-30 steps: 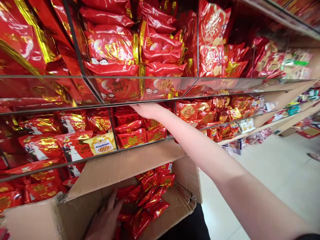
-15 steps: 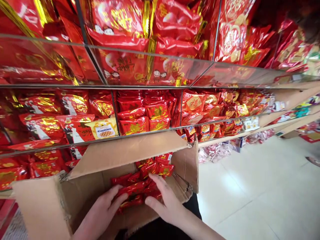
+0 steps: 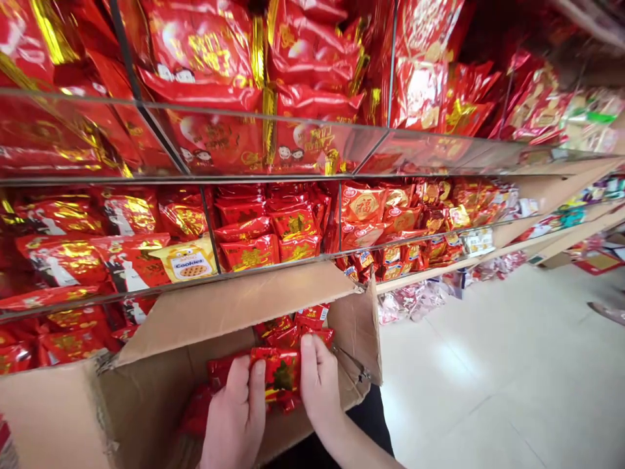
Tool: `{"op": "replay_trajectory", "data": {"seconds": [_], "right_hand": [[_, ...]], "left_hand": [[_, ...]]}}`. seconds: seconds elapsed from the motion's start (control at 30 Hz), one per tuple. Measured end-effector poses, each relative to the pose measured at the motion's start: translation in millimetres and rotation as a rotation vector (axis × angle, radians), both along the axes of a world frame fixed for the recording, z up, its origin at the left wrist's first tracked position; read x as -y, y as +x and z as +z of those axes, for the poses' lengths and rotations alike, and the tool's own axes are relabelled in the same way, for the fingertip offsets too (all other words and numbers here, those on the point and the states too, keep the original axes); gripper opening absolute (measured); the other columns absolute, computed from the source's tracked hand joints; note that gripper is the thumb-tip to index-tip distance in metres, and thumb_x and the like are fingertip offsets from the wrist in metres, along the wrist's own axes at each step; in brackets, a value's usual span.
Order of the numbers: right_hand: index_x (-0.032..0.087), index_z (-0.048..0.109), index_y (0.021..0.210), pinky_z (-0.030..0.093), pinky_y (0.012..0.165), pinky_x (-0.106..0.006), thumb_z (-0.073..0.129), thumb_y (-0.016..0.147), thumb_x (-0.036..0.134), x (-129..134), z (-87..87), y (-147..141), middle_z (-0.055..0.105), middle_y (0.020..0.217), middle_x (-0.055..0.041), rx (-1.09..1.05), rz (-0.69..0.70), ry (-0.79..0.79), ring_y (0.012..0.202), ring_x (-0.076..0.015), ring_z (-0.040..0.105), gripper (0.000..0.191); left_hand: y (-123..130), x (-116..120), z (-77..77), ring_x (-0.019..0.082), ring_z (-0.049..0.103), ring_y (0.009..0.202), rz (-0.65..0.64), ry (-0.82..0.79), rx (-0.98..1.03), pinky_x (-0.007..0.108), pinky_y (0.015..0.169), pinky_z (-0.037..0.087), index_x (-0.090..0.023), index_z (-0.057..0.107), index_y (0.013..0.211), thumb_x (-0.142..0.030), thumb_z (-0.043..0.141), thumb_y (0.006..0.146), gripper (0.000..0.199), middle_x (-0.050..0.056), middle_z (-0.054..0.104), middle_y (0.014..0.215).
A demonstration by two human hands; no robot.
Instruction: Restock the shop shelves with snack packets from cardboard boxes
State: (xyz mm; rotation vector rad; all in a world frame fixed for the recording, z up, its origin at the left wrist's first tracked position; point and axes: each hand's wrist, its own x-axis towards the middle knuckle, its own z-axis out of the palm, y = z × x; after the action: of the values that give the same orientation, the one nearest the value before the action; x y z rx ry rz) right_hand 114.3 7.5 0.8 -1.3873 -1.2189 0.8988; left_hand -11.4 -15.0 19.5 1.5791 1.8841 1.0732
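gathered in from over the pile since the earlier frame, left hand (image 3: 237,413) and right hand (image 3: 322,391) now pinch opposite ends of a gold-printed red snack packet (image 3: 283,376) inside the near cardboard box (image 3: 229,312); similar packets (image 3: 251,253) fill a far shelf bin.

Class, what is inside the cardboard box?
Inside the cardboard box are shiny red packets; the left hand and right hand, holding some, partly hide them. What lies beneath the packets cannot be seen.

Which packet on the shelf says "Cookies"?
The yellow packet, at the shelf's front, just left of a black divider; the packets beside it are red.
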Motion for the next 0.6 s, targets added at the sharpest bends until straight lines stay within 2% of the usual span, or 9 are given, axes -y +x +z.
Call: {"op": "replay_trajectory", "data": {"seconds": [0.07, 0.13, 0.23, 0.4, 0.5, 0.6], "right_hand": [[0.019, 0.042, 0.063, 0.033, 0.055, -0.023, 0.030, 0.091, 0.041, 0, -5.7, 1, 0.045, 0.057, 0.0019, 0.039, 0.012, -0.012, 0.053, -0.0113, 0.042, 0.038], [0.019, 0.043, 0.063, 0.034, 0.055, -0.024, 0.028, 0.091, 0.042, -1, -6.7, 4, 0.046, 0.056, 0.0012, 0.047, 0.023, -0.010, 0.053, -0.0118, 0.043, 0.040], [0.019, 0.045, 0.064, 0.035, 0.057, -0.024, 0.027, 0.091, 0.043, -2, -0.6, 9, 0.047, 0.056, 0.0008, 0.031, 0.040, 0.001, 0.054, -0.0124, 0.044, 0.040], [0.019, 0.045, 0.063, 0.035, 0.055, -0.023, 0.032, 0.090, 0.045, -1, 9.0, 13, 0.045, 0.056, 0.0016, -0.055, 0.048, -0.003, 0.052, -0.0115, 0.041, 0.039], [0.019, 0.044, 0.063, 0.035, 0.054, -0.023, 0.033, 0.089, 0.047, -3, 12.4, 15, 0.044, 0.058, 0.0014, -0.155, 0.054, -0.022, 0.054, -0.0111, 0.040, 0.040], [0.018, 0.043, 0.064, 0.035, 0.054, -0.023, 0.035, 0.087, 0.051, -7, 20.1, 18, 0.045, 0.060, 0.0014, -0.249, 0.049, -0.036, 0.056, -0.0111, 0.041, 0.041]], "left_hand": [[-1, 1, 1.6, 0.017, 0.059, 0.045, -0.053, 0.004, -0.039, 0.025, 0.042, 0.043, -0.026, 0.053, 0.076, -0.044, 0.042, 0.081, 0.021, -0.002, 0.065, 0.057], [1, 4, 5.0, 0.016, 0.058, 0.046, -0.061, 0.006, 0.000, 0.024, 0.045, 0.043, -0.027, 0.054, 0.076, -0.044, 0.042, 0.082, 0.021, -0.002, 0.065, 0.058], [11, 8, 11.2, 0.013, 0.051, 0.043, 0.038, -0.042, 0.218, 0.022, 0.043, 0.042, -0.027, 0.055, 0.075, -0.051, 0.045, 0.080, 0.026, -0.005, 0.057, 0.054], [24, 11, 18.7, 0.011, 0.042, 0.041, 0.243, -0.182, 0.533, 0.019, 0.033, 0.038, -0.024, 0.056, 0.091, -0.069, 0.056, 0.061, 0.054, -0.007, 0.047, 0.052], [26, 9, 24.1, 0.008, 0.038, 0.038, 0.256, -0.230, 0.587, 0.018, 0.032, 0.035, -0.023, 0.054, 0.095, -0.070, 0.058, 0.058, 0.060, -0.009, 0.042, 0.049], [30, 3, 34.8, 0.007, 0.037, 0.035, 0.217, -0.235, 0.570, 0.015, 0.028, 0.029, -0.024, 0.052, 0.084, -0.069, 0.057, 0.060, 0.051, -0.011, 0.037, 0.046]]}}
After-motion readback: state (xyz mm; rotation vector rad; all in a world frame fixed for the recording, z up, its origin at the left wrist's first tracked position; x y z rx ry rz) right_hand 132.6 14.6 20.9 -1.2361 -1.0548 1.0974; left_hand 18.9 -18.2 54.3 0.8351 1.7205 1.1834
